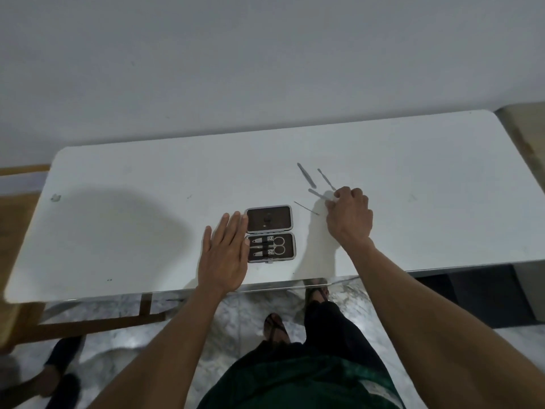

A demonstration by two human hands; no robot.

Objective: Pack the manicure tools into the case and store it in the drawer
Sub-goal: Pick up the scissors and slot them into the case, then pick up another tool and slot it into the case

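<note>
Flat and spread, the left hand [225,255] rests beside the open case [270,233] near the worktop's [132,178] front edge. Beyond, the right hand [349,215] pinches a metal tool [320,195]; three others [306,175] lie loose.

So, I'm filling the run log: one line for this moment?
case open | left hand flat beside it | right hand reaching loose tools

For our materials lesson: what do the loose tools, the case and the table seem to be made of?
Loose tools: probably metal, thin, grey, dull sheen. Case: dark brown lining, perhaps leather or imitation, with a silvery rim that looks like metal. Table: smooth white top, maybe laminate or plastic; the picture cannot settle it.
</note>
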